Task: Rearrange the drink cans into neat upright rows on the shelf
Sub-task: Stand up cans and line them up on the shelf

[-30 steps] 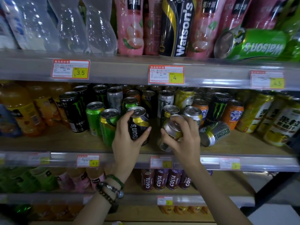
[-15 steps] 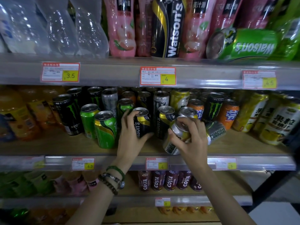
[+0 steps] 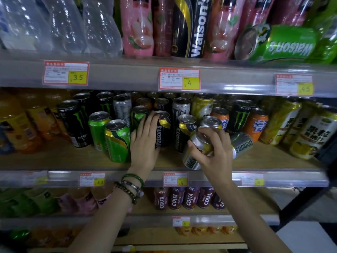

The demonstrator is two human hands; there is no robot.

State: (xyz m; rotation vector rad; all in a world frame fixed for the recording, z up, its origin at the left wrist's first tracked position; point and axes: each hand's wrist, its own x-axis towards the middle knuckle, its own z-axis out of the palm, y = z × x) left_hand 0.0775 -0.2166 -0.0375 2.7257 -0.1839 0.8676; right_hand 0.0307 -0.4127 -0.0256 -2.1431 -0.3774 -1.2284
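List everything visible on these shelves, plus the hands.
clear bottles: several, top shelf left
pink bottles: several, top shelf centre
fallen green can: one, on its side, top shelf right
Monster cans: several, black, middle shelf
upright green cans: at least two, middle left
black can: one, upright, middle centre
silver can: one, tilted, front edge
Costa bottles: five, dark red, lower shelf
left hand: around black can
right hand: gripping silver can

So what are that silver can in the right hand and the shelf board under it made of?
The silver can, gripped tilted by the right hand, looks like thin metal, probably aluminium: shiny rim and glossy printed wall. The shelf board looks like wood or wood-look laminate, matt tan, with faint grain; which one is unclear.
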